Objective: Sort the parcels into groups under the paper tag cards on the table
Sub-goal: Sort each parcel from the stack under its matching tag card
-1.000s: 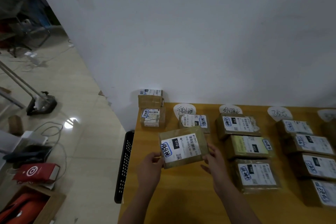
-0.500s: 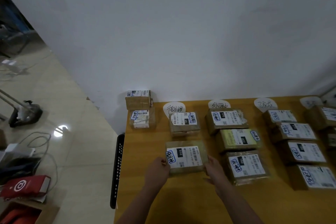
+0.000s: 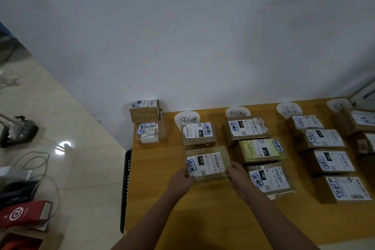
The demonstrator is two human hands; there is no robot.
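Wooden table [image 3: 154, 219] against a plain white wall. The parcel [image 3: 207, 163] sits flat toward the table's left edge, right behind it the first parcel [image 3: 197, 135] under the left tag card [image 3: 187, 118]. Long axis runs crosswise, left hand [image 3: 181, 180] and right hand [image 3: 238, 174] each gripping a short end, so neither's nearer.

On your wooden table [image 3: 154, 178], handwritten paper tag cards [image 3: 187, 119] sit along the far edge, and under each a column of taped brown parcels [image 3: 261, 151] lies flat, labels facing up.
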